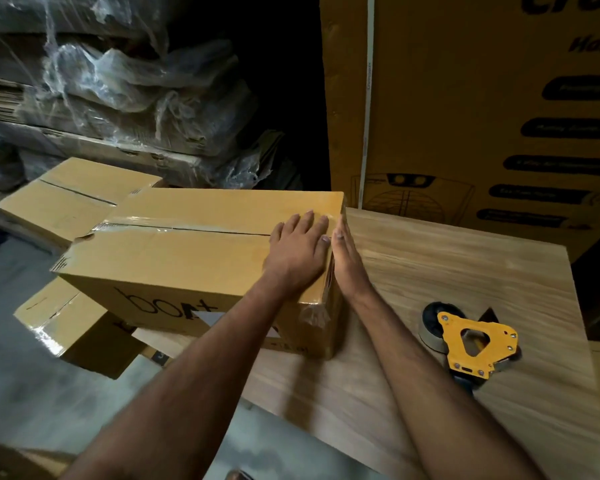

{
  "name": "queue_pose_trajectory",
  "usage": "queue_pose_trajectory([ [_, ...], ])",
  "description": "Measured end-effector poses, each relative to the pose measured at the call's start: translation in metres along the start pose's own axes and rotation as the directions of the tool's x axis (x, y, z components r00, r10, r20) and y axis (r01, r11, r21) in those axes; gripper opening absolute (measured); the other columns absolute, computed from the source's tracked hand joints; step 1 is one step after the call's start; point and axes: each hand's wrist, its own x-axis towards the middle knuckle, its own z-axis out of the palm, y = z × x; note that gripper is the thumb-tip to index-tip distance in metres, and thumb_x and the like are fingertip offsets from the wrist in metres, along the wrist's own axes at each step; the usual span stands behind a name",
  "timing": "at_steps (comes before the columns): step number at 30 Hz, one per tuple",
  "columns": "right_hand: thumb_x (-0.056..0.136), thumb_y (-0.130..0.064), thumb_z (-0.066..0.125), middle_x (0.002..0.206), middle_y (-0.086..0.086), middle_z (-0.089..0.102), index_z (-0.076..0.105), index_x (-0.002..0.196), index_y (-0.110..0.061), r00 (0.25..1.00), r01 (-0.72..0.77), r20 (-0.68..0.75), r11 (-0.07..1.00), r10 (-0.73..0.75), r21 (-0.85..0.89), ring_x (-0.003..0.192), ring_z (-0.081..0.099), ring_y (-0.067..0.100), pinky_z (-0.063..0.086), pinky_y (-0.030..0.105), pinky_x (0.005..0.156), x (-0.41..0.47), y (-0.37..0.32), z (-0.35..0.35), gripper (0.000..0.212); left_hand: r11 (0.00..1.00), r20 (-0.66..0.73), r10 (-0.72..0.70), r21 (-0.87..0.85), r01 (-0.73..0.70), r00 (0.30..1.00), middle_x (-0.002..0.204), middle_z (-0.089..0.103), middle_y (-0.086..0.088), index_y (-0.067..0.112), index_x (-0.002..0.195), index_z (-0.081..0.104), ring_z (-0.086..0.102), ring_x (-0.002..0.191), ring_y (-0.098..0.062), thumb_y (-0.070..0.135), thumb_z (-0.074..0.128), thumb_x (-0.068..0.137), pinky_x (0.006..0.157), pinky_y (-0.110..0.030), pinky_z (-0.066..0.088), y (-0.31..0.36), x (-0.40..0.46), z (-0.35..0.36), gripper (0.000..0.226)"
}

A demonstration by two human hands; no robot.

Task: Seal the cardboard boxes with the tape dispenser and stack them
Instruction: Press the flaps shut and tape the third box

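Observation:
A brown cardboard box (174,258) with "boAt" printed on its front lies on the wooden table (447,271), clear tape running along its top seam. My left hand (298,251) lies flat on the box's top at its right end, fingers straight. My right hand (347,261) presses flat against the box's right end face, fingers straight and pointing away from me. The yellow tape dispenser (471,344) lies on the table to the right of my right forearm, touched by neither hand.
Two more brown boxes sit lower at the left: one (73,199) behind the main box, one (73,334) below its front corner. A tall printed carton (465,98) stands at the back right. Plastic-wrapped flat cardboard (101,91) is piled at the back left.

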Motion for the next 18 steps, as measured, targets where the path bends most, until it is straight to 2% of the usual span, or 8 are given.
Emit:
queue_pose_trajectory([
  [2, 0.104, -0.052, 0.021, 0.167, -0.002, 0.006, 0.009, 0.159, -0.021, 1.000, -0.028, -0.002, 1.000, 0.028, 0.006, 0.152, 0.009, 0.012, 0.011, 0.039, 0.125, 0.019, -0.003, -0.003, 0.064, 1.000, -0.001, -0.002, 0.008, 0.002, 1.000, 0.165, 0.019, -0.004, 0.028, 0.156, 0.024, 0.013, 0.152, -0.025, 0.041, 0.021, 0.105, 0.122, -0.048, 0.011, 0.000, 0.001, 0.002, 0.053],
  [5, 0.107, -0.045, 0.020, 0.167, -0.001, 0.003, 0.006, 0.159, -0.020, 0.998, -0.064, -0.007, 0.998, 0.064, 0.025, 0.152, 0.009, 0.015, 0.010, 0.029, 0.119, 0.046, -0.010, -0.005, 0.059, 1.000, 0.002, -0.014, 0.014, 0.013, 1.000, 0.165, 0.017, -0.003, 0.028, 0.157, 0.022, 0.012, 0.152, -0.024, 0.041, 0.022, 0.106, 0.123, -0.048, 0.011, 0.000, 0.003, 0.002, 0.052],
  [10, 0.103, -0.059, 0.015, 0.167, 0.000, 0.005, -0.002, 0.159, -0.028, 0.989, -0.144, -0.001, 0.988, 0.145, 0.052, 0.152, 0.013, 0.022, 0.014, 0.045, 0.123, 0.088, -0.009, -0.009, 0.066, 0.999, -0.015, -0.044, 0.009, 0.044, 0.999, 0.164, 0.020, -0.005, 0.025, 0.156, 0.025, 0.013, 0.152, -0.025, 0.039, 0.024, 0.105, 0.123, -0.049, 0.011, 0.006, 0.013, 0.001, 0.052],
  [13, 0.098, -0.067, 0.011, 0.167, 0.002, 0.004, -0.005, 0.159, -0.027, 0.979, -0.204, 0.033, 0.969, 0.202, 0.142, 0.152, 0.012, 0.023, 0.012, 0.045, 0.121, 0.111, -0.002, -0.009, 0.074, 0.998, -0.027, -0.058, -0.011, 0.058, 0.998, 0.164, 0.020, -0.005, 0.025, 0.156, 0.026, 0.013, 0.152, -0.024, 0.037, 0.024, 0.105, 0.123, -0.049, 0.011, 0.008, 0.015, 0.002, 0.052],
  [15, 0.080, -0.091, 0.015, 0.166, 0.000, 0.015, 0.009, 0.158, -0.034, 0.972, -0.233, 0.049, 0.948, 0.228, 0.216, 0.151, 0.020, 0.022, 0.016, 0.051, 0.122, 0.135, 0.030, -0.004, 0.097, 0.998, -0.019, -0.067, -0.010, 0.067, 0.998, 0.165, 0.019, -0.005, 0.025, 0.156, 0.025, 0.012, 0.152, -0.023, 0.036, 0.024, 0.105, 0.123, -0.050, 0.010, 0.006, 0.022, 0.001, 0.052],
  [16, 0.068, -0.101, 0.017, 0.164, -0.004, 0.021, 0.019, 0.156, -0.039, 0.975, -0.223, 0.077, 0.942, 0.210, 0.251, 0.149, 0.025, 0.021, 0.019, 0.055, 0.121, 0.152, 0.071, 0.000, 0.108, 0.997, -0.015, -0.075, -0.005, 0.075, 0.997, 0.165, 0.018, -0.005, 0.025, 0.156, 0.024, 0.012, 0.152, -0.024, 0.036, 0.023, 0.105, 0.123, -0.050, 0.010, 0.005, 0.026, 0.001, 0.052],
  [18, 0.062, -0.104, 0.022, 0.162, -0.011, 0.025, 0.028, 0.152, -0.045, 0.974, -0.227, 0.098, 0.919, 0.206, 0.322, 0.148, 0.027, 0.017, 0.022, 0.055, 0.119, 0.162, 0.122, 0.013, 0.108, 0.996, -0.004, -0.086, -0.006, 0.086, 0.996, 0.165, 0.016, -0.006, 0.024, 0.156, 0.023, 0.011, 0.152, -0.024, 0.036, 0.023, 0.105, 0.122, -0.051, 0.009, 0.005, 0.033, 0.002, 0.053],
])
